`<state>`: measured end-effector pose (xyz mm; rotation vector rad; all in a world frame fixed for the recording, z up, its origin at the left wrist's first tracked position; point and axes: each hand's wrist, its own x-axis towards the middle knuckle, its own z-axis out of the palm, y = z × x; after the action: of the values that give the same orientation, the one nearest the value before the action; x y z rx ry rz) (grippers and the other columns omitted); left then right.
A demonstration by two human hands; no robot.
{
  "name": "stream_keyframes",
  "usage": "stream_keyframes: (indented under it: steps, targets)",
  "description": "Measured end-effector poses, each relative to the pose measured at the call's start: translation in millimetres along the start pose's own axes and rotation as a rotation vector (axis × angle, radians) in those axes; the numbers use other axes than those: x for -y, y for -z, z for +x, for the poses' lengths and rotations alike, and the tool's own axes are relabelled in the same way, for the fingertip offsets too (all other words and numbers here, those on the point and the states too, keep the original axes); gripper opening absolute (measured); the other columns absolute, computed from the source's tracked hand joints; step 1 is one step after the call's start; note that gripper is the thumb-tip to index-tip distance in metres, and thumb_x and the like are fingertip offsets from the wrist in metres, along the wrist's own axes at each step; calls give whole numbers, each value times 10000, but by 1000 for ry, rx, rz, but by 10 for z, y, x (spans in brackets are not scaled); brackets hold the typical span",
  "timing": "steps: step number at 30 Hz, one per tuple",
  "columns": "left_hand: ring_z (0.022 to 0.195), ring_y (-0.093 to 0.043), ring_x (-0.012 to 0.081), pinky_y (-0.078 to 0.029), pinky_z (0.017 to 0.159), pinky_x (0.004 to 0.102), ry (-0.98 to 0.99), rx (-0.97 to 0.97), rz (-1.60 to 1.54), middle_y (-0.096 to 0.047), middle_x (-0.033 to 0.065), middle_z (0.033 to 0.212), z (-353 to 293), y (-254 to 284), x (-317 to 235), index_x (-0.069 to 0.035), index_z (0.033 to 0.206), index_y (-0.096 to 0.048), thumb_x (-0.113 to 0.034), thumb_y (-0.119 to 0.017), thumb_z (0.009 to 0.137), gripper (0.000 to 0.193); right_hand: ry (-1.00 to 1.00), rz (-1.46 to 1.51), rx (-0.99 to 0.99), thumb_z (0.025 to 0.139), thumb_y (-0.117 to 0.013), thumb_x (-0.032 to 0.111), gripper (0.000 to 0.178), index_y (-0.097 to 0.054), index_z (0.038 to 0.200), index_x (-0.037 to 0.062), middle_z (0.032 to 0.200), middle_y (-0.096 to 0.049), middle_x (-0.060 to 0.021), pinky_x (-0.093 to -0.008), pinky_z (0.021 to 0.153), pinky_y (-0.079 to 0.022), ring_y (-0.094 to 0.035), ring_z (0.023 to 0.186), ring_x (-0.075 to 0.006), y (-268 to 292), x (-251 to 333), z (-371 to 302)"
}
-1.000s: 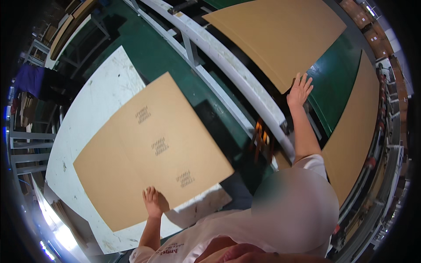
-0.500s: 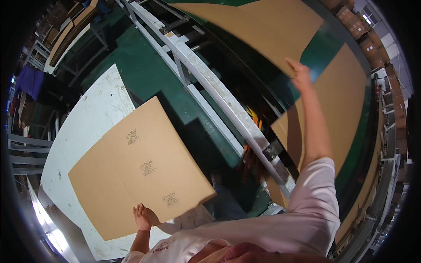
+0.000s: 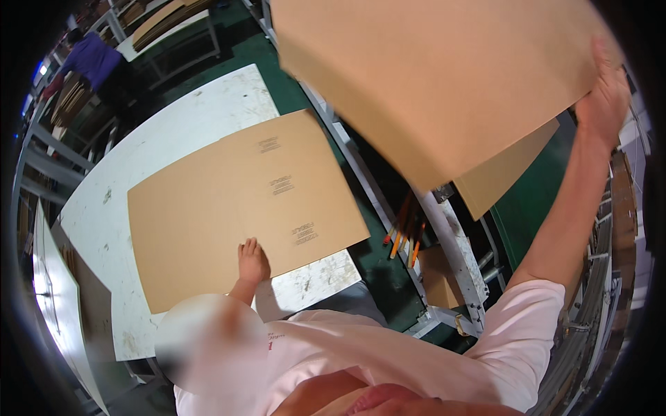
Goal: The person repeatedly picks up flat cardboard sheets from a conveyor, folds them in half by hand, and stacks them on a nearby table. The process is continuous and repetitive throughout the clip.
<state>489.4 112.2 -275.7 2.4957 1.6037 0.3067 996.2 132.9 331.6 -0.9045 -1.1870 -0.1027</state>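
Note:
My right hand (image 3: 605, 97) grips the right-hand edge of a large brown cardboard sheet (image 3: 444, 76), raised and tilted at the upper right. Its thumb shows on the face, while the other fingers are partly hidden. On the white table (image 3: 201, 104) to my left lies a flat cardboard sheet (image 3: 215, 187) with several dark printed marks along its right side. My left hand (image 3: 253, 262) rests on this sheet by its near edge, fingers laid on the surface and nothing held.
Under the raised sheet, another cardboard sheet (image 3: 506, 170) lies over a green belt (image 3: 531, 197). A pale metal frame (image 3: 454, 236) runs between table and belt, with orange-tipped sticks (image 3: 406, 239) beside it. A person in purple (image 3: 97, 62) stands far left, near stacked cardboard (image 3: 163, 24).
My right hand has taken hold of a cardboard sheet from the belt and lifted it. My left hand stays on the table's sheet. The view has swung, shifting the table rightward.

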Motion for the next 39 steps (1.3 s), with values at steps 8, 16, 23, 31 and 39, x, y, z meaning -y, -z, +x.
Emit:
stream_keyframes:
  steps: [8, 16, 23, 31, 39]
  targets:
    - [1353, -363, 344, -218, 1121, 534, 55, 38, -35, -460, 181, 1412, -5, 16, -96, 53, 1195, -570, -58, -468, 832, 393, -843, -113, -287, 886, -657, 128, 397, -530, 1222, -41, 1139, -621, -152, -399, 821, -523, -615, 972, -248, -99, -2816, -2261]
    - [1359, -352, 352, -227, 1124, 526, 150, 55, -18, -452, 178, 1419, -124, 131, -109, 54, 1205, -559, -25, -486, 805, 414, -1672, 73, -475, 830, -693, 147, 403, -575, 1177, -20, 1135, -636, -130, -390, 859, -521, -630, 1009, -259, -718, -4259, -4699]
    - [1368, -341, 350, -215, 1135, 522, 194, 30, -75, -441, 173, 1431, -104, 116, -192, 50, 1229, -532, 4, -488, 788, 446, -1242, 477, -104, 804, -584, 24, 273, -580, 1075, -6, 1018, -636, -133, -398, 743, -555, -654, 872, -267, -405, -3648, -3461]
    - [1296, -408, 306, -243, 1096, 562, 400, 86, 86, -416, 109, 1438, -145, -187, -247, -88, 1391, -443, -457, -492, 912, 608, -1192, 347, 11, 764, -650, 33, 293, -594, 1050, 4, 1004, -633, -78, -334, 809, -493, -612, 897, -216, -1949, -1420, -4164]
    - [1330, -391, 344, -331, 1057, 552, 87, 174, 96, -409, 135, 1454, -742, 79, -336, -101, 1410, -404, -366, -503, 910, 575, -2178, 874, 376, 899, -625, 143, 384, -510, 1230, -15, 1212, -561, -127, -425, 916, -529, -597, 1070, -283, -3109, 1151, -6940]
